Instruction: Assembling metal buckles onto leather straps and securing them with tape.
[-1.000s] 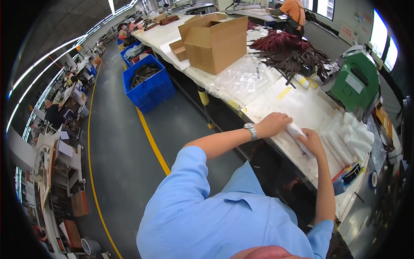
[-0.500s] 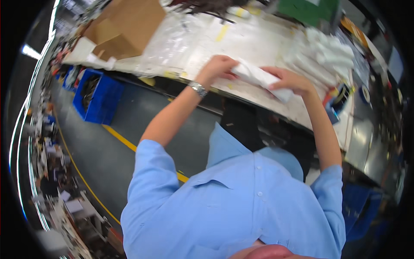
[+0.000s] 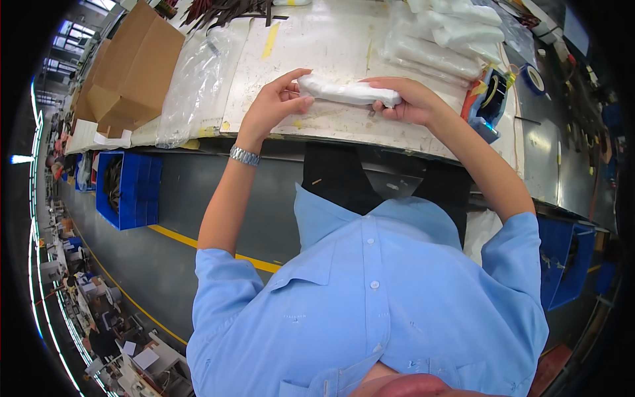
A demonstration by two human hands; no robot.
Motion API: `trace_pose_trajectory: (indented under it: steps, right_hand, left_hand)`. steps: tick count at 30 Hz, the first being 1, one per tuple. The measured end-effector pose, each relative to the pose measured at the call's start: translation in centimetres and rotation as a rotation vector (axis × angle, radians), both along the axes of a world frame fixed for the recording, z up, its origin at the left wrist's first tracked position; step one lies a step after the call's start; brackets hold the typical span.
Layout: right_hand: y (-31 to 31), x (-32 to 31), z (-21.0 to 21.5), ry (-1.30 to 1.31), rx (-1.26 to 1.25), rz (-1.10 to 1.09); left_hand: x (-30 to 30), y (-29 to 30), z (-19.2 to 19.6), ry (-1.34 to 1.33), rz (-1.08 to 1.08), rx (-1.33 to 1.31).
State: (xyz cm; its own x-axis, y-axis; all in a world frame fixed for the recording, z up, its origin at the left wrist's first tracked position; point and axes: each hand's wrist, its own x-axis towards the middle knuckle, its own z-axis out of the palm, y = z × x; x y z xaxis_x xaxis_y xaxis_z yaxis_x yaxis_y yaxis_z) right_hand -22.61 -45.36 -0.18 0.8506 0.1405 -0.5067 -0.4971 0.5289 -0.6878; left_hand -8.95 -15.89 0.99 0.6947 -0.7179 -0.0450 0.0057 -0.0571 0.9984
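Above the near part of the worktable, both my hands hold a white plastic-wrapped roll [image 3: 347, 91], lying almost level from left to right. My left hand [image 3: 274, 106] is at its left end, index finger above and thumb below, in a loose grip. The other end is gripped by my right hand [image 3: 413, 100], with the thumb side over the top and fingertips curled underneath. What the wrapping contains is hidden.
Several similar white rolls [image 3: 440, 43] are piled at the back right. Left of my hands lie clear plastic bags [image 3: 198, 83] and an open cardboard box [image 3: 135, 73]. A tape roll [image 3: 532, 79] lies right. A blue bin [image 3: 142, 192] stands on the floor.
The roll has turned from a slant to nearly level, shifting left in view. My left fingers, pinched together before, are now spread around its end. The whole view has turned and shifted.
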Motion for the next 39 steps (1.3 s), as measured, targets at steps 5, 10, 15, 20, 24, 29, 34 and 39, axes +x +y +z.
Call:
trace_pose_trajectory:
  steps: [5,10,15,20,24,29,34,39]
  right_hand:
    - [0.6,-0.3,0.4,0.198,0.513,-0.019]
    - [0.6,-1.3,1.1,-0.019,0.299,0.182]
    - [-0.1,-2.7,1.0,-0.016,-0.174,0.255]
    - [3.0,-9.9,5.5,-0.255,-0.581,0.228]
    - [1.9,-17.4,10.8,-0.409,-0.767,-0.335]
    - [-15.8,-24.5,5.9,-0.132,-1.570,-0.936]
    - [-30.1,-28.7,-0.1,0.536,-2.039,-0.752]
    - [-36.5,-29.6,-4.0,0.576,-2.496,-0.884]
  left_hand:
    - [1.4,0.8,-1.1,-0.602,0.176,0.260]
    - [3.2,2.1,-0.2,-0.105,0.107,0.218]
    - [1.7,0.7,-1.1,-0.446,0.229,0.438]
    - [0.1,0.3,-1.8,-1.116,0.320,0.251]
    - [-3.1,0.2,-0.4,-1.165,0.178,0.280]
    - [-3.6,-1.8,-2.7,-1.077,0.121,0.231]
    - [-4.2,-2.2,-3.6,-0.967,0.199,0.170]
    - [-5.0,0.4,-2.9,-0.977,0.226,0.214]
